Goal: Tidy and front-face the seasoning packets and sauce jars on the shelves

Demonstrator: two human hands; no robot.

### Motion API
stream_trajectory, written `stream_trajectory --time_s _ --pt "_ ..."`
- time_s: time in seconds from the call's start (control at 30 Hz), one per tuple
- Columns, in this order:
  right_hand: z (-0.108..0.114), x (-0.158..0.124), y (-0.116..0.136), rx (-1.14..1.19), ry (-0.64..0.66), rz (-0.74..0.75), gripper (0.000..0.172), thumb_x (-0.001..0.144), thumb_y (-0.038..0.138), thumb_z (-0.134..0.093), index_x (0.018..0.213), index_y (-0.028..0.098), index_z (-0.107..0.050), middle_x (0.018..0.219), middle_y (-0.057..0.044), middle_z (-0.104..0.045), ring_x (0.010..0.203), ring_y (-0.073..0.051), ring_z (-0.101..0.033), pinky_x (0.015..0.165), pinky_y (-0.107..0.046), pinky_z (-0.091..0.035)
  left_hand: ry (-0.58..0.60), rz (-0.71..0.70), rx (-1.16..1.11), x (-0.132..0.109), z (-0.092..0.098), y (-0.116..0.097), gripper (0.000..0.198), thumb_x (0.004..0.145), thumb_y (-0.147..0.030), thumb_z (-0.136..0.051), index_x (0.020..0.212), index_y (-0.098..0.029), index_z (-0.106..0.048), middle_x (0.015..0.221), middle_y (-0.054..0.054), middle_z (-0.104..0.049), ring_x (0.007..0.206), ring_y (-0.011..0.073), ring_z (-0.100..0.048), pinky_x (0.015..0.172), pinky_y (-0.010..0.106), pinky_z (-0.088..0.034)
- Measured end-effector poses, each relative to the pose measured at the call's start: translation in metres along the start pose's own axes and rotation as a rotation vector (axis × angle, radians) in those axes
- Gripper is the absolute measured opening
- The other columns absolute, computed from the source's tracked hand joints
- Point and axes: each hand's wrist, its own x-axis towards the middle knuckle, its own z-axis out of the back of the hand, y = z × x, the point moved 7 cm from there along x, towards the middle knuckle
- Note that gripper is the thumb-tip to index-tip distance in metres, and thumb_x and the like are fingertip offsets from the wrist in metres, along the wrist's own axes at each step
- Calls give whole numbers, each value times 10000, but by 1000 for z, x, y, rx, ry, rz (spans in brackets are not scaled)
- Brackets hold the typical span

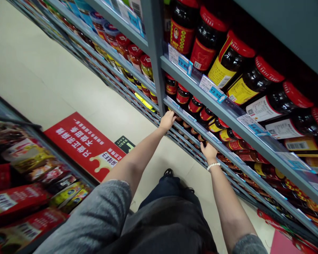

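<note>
My left hand is at the edge of a lower shelf, beside the grey upright post. Its fingers are curled and closed there, and what they hold, if anything, is hidden. To the right, my right hand, with a pale beaded bracelet on the wrist, reaches to the lower shelf front. Its thumb stands apart from the fingers, whose tips are partly hidden by the shelf. Close above it are small red-and-yellow labelled jars. Larger dark jars with red lids fill the tier above.
Price tags line the shelf rail. Further jars stand left of the post. Behind my left arm lie a red floor sign and a dark exit marker. Packaged goods fill another shelf at lower left.
</note>
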Motion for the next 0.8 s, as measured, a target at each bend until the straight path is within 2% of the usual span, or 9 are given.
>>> stream_trajectory --time_s 0.13,0.23,0.4,0.5,0.63,0.73,0.8 --pt "-1 0 0 -1 -1 -8 535 936 503 -472 1232 71 -583 1179 -206 -612 1093 -313 -581 928 -377 -425 41 39 7 8 -9 6 415 875 -284 -541 1215 -60 -463 1143 193 -564 1123 304 -538 956 422 -462" --pt "-1 1 0 -4 -1 -11 544 935 501 -475 1244 65 -576 1170 -208 -615 1089 -314 -583 927 -374 -425 43 29 -9 10 -13 4 558 856 -336 -563 1291 -31 -392 1213 227 -529 1180 318 -506 988 435 -447" --pt "-2 1 1 -11 -5 -6 548 937 491 -475 1253 53 -569 1167 -222 -612 1086 -304 -586 938 -374 -417 34 -10 -51 9 -16 -6 539 825 -303 -583 1292 -83 -428 1351 200 -441 1296 304 -419 1050 400 -409" --pt "-1 1 1 -14 -9 -6 539 934 489 -479 1234 53 -581 1160 -223 -615 1068 -306 -596 935 -380 -419 7 50 -65 5 -16 -10 584 847 -363 -586 1311 -65 -395 1316 216 -460 1248 314 -471 992 396 -453" --pt "2 1 2 -16 -16 7 525 931 479 -494 1238 64 -583 1147 -206 -626 1083 -296 -593 962 -365 -400 2 151 -69 0 -13 -10 657 843 -432 -594 1337 -76 -346 1272 206 -501 1102 305 -573 834 370 -517" --pt "3 1 3 -20 -22 23 523 927 469 -507 1257 70 -573 1175 -200 -617 1119 -288 -575 992 -356 -377 33 80 -14 -5 -6 -9 762 810 -415 -614 1412 -96 -273 1399 212 -391 1156 315 -540 826 355 -521" --pt "3 1 2 -23 -21 21 521 927 467 -504 1252 66 -575 1175 -203 -617 1103 -294 -583 970 -359 -392 12 -8 14 -8 4 -7 708 813 -313 -575 1419 -98 -278 1432 207 -340 1240 315 -471 910 365 -498"
